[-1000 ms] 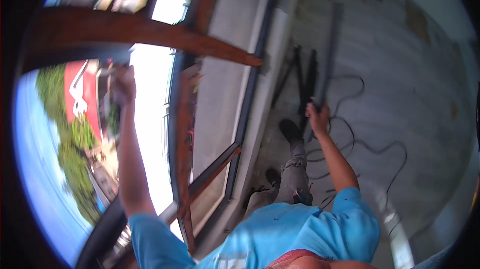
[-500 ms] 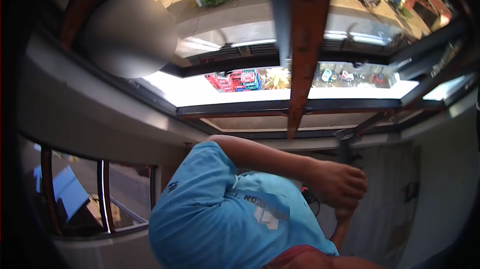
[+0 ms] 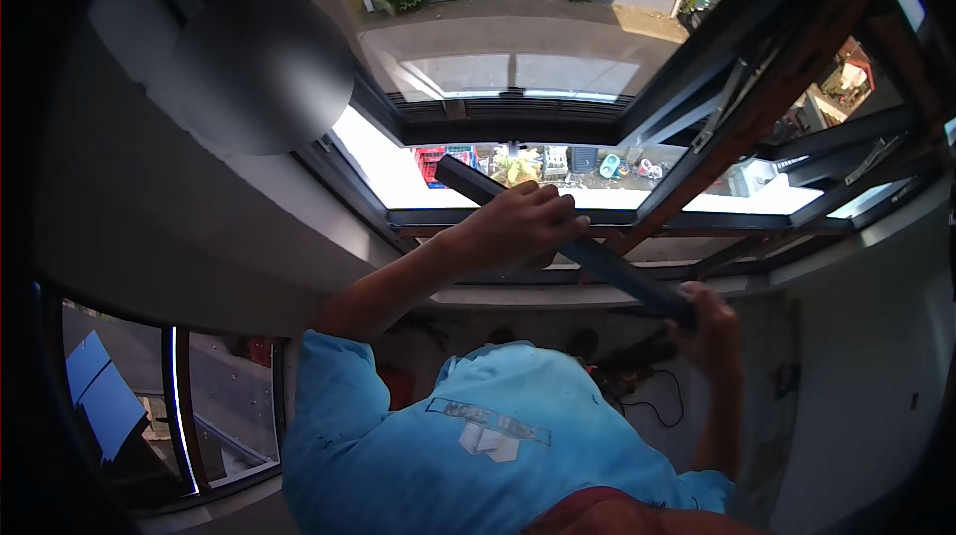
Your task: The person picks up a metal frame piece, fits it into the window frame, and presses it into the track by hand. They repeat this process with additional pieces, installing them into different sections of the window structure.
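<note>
In front of 12 o'clock window frame [image 3: 558, 130], left hand [image 3: 525, 226] wrapped round dark bar [image 3: 617, 273]; right hand [image 3: 709, 331] gripping it near its 4 o'clock end.

Camera on your head, wide view with dark round edges, facing forward and steeply down. Your blue shirt [image 3: 488, 416] very near at bottom; left hand [image 3: 520, 223] and right hand [image 3: 709, 329] little farther; window frame [image 3: 458, 130] ahead; street [image 3: 448, 34] far beyond, seen from above.
</note>
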A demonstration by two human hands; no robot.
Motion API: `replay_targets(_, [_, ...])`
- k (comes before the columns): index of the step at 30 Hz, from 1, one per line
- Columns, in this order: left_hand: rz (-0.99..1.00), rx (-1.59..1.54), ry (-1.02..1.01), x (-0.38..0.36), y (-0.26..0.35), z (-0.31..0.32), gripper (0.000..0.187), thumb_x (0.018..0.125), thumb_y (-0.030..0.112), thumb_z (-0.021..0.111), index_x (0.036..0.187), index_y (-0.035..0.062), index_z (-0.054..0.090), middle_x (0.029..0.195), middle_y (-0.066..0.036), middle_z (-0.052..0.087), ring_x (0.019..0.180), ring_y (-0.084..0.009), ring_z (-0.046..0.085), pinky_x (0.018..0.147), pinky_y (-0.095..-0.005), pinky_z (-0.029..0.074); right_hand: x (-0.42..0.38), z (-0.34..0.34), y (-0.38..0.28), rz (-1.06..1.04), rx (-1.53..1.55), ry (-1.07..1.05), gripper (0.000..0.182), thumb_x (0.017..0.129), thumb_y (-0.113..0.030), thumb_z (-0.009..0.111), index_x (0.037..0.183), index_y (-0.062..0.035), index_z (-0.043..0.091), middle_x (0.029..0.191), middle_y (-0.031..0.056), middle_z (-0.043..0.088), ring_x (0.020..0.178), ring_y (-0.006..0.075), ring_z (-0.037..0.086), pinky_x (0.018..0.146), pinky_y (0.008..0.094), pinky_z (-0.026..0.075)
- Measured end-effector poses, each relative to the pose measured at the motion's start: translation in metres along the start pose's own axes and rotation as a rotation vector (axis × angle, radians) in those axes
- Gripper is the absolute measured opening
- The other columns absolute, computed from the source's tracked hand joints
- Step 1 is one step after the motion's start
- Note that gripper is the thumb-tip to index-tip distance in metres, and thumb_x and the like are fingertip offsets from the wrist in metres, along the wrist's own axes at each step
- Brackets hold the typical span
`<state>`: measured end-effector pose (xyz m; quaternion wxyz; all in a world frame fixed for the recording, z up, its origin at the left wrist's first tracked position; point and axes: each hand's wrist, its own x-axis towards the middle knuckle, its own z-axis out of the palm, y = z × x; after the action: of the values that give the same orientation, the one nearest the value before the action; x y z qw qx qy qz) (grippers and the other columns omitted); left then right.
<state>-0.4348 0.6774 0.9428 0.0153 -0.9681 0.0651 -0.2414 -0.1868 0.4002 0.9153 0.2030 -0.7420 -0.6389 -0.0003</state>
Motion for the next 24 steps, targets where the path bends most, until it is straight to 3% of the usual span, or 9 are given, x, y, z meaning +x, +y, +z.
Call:
replay_targets(2, [-0.076, -0.029, 0.039, -0.023, -0.014, -0.005, 0.038, 0.078, 0.020, 0.075, 0.113, 0.0096, 0.061, 0.098, -0.011, 0.059, 0.089, -0.0231, 0.064, 0.072, -0.0365, 0.054, 0.024, -0.050, -0.027, -0.071, -0.202, 0.019, 0.052, 0.071, -0.012, 0.074, 0.119, -0.0067, 0.055, 0.102, 0.0138, 0.058, 0.091, 0.0339, 0.061, 0.083, 0.0457, 0.049])
replay_targets(4, [-0.113, -0.158, 0.271, -0.043, -0.029, -0.001, 0.044, 0.076, 0.022, 0.078, 0.114, 0.0108, 0.060, 0.100, -0.011, 0.060, 0.089, -0.0244, 0.064, 0.074, -0.0378, 0.055, 0.055, -0.089, -0.056, -0.228, -0.430, 0.096, 0.053, 0.071, -0.013, 0.073, 0.120, -0.0067, 0.056, 0.105, 0.0143, 0.058, 0.100, 0.0327, 0.057, 0.091, 0.0473, 0.044])
replay_targets(8, [-0.282, -0.289, 0.504, -0.042, -0.045, 0.004, 0.052, 0.076, 0.017, 0.082, 0.120, 0.0084, 0.056, 0.106, -0.013, 0.059, 0.095, -0.0254, 0.066, 0.077, -0.0370, 0.058, 0.111, -0.142, -0.117, -0.341, -0.741, 0.146, 0.049, 0.075, -0.012, 0.070, 0.123, -0.0053, 0.057, 0.108, 0.0127, 0.058, 0.103, 0.0298, 0.055, 0.095, 0.0452, 0.043])
replay_targets(12, [-0.303, -0.333, 0.633, -0.026, -0.065, 0.010, 0.052, 0.078, 0.011, 0.080, 0.123, 0.0055, 0.056, 0.110, -0.012, 0.062, 0.096, -0.0255, 0.066, 0.079, -0.0355, 0.057, 0.155, -0.172, -0.175, -0.441, -0.918, 0.225, 0.045, 0.076, -0.013, 0.071, 0.119, -0.0051, 0.060, 0.106, 0.0107, 0.059, 0.104, 0.0262, 0.056, 0.097, 0.0443, 0.043])
replay_targets(15, [-0.335, -0.252, 0.631, -0.009, -0.076, 0.005, 0.051, 0.079, 0.011, 0.080, 0.123, 0.0056, 0.056, 0.108, -0.011, 0.064, 0.096, -0.0259, 0.066, 0.080, -0.0357, 0.055, 0.182, -0.181, -0.202, -0.518, -1.129, 0.286, 0.038, 0.076, -0.017, 0.073, 0.111, -0.0051, 0.066, 0.101, 0.0080, 0.062, 0.105, 0.0216, 0.057, 0.101, 0.0429, 0.042])
replay_targets(18, [-0.336, -0.471, 0.563, 0.032, -0.073, 0.008, 0.050, 0.079, 0.012, 0.080, 0.123, 0.0061, 0.057, 0.106, -0.012, 0.065, 0.095, -0.0266, 0.066, 0.079, -0.0371, 0.055, 0.202, -0.189, -0.216, -0.502, -1.305, 0.266, 0.048, 0.072, -0.010, 0.071, 0.118, -0.0029, 0.062, 0.111, 0.0097, 0.059, 0.112, 0.0265, 0.053, 0.106, 0.0421, 0.038])
replay_targets(21, [-0.396, -0.592, 0.471, 0.070, -0.093, 0.039, 0.046, 0.082, 0.011, 0.077, 0.123, 0.0051, 0.056, 0.111, -0.017, 0.065, 0.098, -0.0313, 0.068, 0.083, -0.0389, 0.055, 0.223, -0.182, -0.213, -0.530, -1.340, 0.198, 0.036, 0.073, -0.012, 0.071, 0.107, -0.0049, 0.067, 0.105, 0.0047, 0.064, 0.113, 0.0192, 0.055, 0.108, 0.0387, 0.036])
replay_targets(23, [-0.384, -0.647, 0.450, 0.087, -0.112, 0.059, 0.044, 0.083, 0.011, 0.075, 0.122, 0.0044, 0.056, 0.111, -0.018, 0.066, 0.100, -0.0324, 0.068, 0.085, -0.0397, 0.055, 0.245, -0.165, -0.184, -0.610, -1.531, 0.167, 0.016, 0.077, -0.023, 0.074, 0.085, -0.0091, 0.074, 0.086, 0.0030, 0.068, 0.098, 0.0173, 0.061, 0.096, 0.0352, 0.043])
replay_targets(24, [-0.358, -0.635, 0.374, 0.094, -0.121, 0.072, 0.043, 0.084, 0.010, 0.074, 0.123, 0.0036, 0.056, 0.111, -0.019, 0.066, 0.102, -0.0332, 0.067, 0.087, -0.0405, 0.054, 0.252, -0.158, -0.176, -0.566, -1.496, 0.089, 0.013, 0.077, -0.019, 0.072, 0.085, -0.0079, 0.072, 0.087, 0.0045, 0.068, 0.098, 0.0178, 0.061, 0.099, 0.0346, 0.041])
